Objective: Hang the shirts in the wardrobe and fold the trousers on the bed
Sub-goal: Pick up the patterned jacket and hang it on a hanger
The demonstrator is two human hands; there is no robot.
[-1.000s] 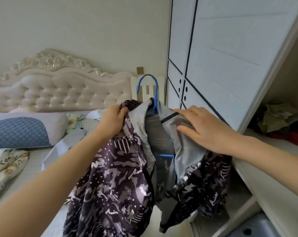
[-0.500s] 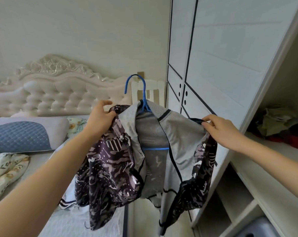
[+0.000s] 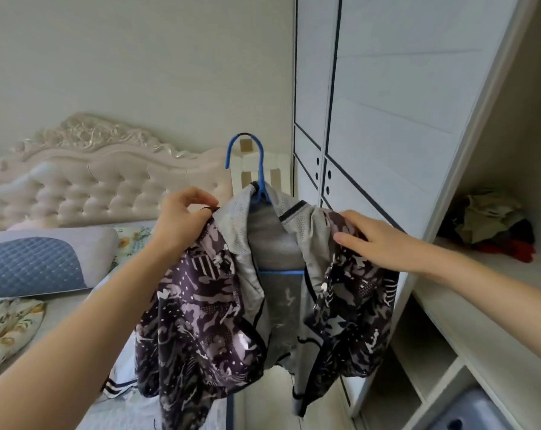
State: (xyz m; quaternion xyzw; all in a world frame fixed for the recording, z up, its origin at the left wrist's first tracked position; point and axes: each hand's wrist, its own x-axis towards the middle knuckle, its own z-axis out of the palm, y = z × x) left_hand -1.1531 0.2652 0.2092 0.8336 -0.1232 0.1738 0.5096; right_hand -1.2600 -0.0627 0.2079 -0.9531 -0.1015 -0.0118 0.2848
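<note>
hanger (image 3: 258, 169): only the hook and, through the mesh, the crossbar show; its shoulders lie under the shirt (image 3: 197, 305).
slats (image 3: 247, 173): behind the shirt, lower part hidden; what they belong to is unclear.
striped cloth (image 3: 115, 387): under the shirt's hem, mostly covered.
pile (image 3: 492, 221): right of the shirt, blurred; garments cannot be told apart.
pillow (image 3: 30, 265): left of the shirt, cut by the edge.
grey thing (image 3: 471, 411): below and right of the shirt, cut by the corner, unidentifiable.
wardrobe (image 3: 387, 119): above the shirt, top cut off.

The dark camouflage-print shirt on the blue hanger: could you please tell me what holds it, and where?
The left hand pinches the dark camouflage-print shirt at its black-trimmed edge by the collar; the right hand grips its other shoulder.
</note>
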